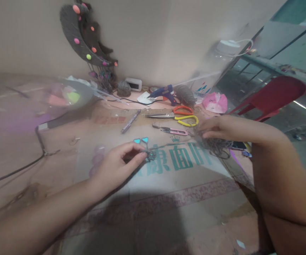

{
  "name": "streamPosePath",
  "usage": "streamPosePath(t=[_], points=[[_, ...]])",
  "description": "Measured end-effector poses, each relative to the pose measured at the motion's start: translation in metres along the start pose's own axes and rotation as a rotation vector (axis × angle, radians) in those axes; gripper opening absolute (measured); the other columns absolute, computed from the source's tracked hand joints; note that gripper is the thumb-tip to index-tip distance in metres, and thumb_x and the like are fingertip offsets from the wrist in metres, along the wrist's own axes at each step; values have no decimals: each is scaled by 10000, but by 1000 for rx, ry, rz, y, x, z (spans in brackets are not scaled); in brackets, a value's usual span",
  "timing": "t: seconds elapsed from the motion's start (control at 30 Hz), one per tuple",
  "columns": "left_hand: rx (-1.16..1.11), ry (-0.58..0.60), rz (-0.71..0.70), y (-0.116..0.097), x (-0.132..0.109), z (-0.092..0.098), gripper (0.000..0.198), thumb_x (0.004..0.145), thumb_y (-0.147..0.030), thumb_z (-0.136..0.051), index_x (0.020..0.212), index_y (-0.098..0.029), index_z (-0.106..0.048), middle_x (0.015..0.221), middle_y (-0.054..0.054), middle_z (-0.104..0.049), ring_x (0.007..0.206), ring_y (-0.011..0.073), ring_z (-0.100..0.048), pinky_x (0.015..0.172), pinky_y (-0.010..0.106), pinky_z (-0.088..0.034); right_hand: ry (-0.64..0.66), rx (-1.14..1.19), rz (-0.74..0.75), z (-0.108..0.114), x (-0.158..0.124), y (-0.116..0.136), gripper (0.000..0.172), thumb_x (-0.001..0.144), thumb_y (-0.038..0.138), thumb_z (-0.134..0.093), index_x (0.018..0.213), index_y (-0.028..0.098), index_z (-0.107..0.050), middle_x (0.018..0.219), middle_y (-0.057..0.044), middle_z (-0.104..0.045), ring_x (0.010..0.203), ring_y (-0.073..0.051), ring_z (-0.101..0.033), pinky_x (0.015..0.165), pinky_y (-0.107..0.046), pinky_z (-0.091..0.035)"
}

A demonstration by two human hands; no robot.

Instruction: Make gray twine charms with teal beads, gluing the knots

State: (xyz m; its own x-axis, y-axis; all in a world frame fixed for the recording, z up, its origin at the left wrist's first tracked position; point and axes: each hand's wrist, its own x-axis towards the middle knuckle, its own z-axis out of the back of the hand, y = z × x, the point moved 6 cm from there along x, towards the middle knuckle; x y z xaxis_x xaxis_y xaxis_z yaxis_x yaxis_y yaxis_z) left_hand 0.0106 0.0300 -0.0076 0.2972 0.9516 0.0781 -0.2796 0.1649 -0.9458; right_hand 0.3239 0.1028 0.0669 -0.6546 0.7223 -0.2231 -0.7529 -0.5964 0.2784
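My left hand pinches a small grey yarn knot just above the printed sheet, beside two turquoise heart pieces. A grey strand runs from the knot to the right. My right hand rests with fingers closed on the loose bundle of grey yarn at the sheet's right edge. Pink thread snips lie just left of my right hand.
Yellow scissors and orange scissors lie behind the snips, with a blue glue gun and a yarn ball farther back. A crescent yarn decoration leans on the wall. A clear bowl is at left, a red chair at right.
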Motion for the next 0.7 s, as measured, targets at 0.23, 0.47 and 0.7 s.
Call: streamPosePath(t=[0.23, 0.47, 0.7], points=[[-37, 39, 11, 0, 0, -3, 204, 913, -395, -633, 887, -201, -694, 847, 18, -727, 776, 162, -666, 715, 274, -501, -506, -150, -88, -7, 34, 34, 345, 940, 395, -632, 1183, 173, -734, 1121, -136, -759, 969, -279, -694, 817, -385, -519], [-25, 62, 13, -5, 1, -4, 203, 901, -379, -631, 863, -188, -690, 870, 33, -734, 823, 177, -663, 752, 290, -499, -337, -380, 28, -52, 66, 43, 289, 994, 286, -527, 1007, 127, -768, 921, -144, -735, 841, -257, -659, 764, -375, -453], [11, 73, -20, -7, 1, -4, 189, 917, -363, -623, 888, -189, -694, 901, 40, -746, 843, 183, -676, 778, 297, -511, -768, -177, -12, -24, 37, 66, 296, 1016, 285, -417, 1039, 252, -711, 1063, -95, -742, 1073, -298, -643, 982, -506, -426]])
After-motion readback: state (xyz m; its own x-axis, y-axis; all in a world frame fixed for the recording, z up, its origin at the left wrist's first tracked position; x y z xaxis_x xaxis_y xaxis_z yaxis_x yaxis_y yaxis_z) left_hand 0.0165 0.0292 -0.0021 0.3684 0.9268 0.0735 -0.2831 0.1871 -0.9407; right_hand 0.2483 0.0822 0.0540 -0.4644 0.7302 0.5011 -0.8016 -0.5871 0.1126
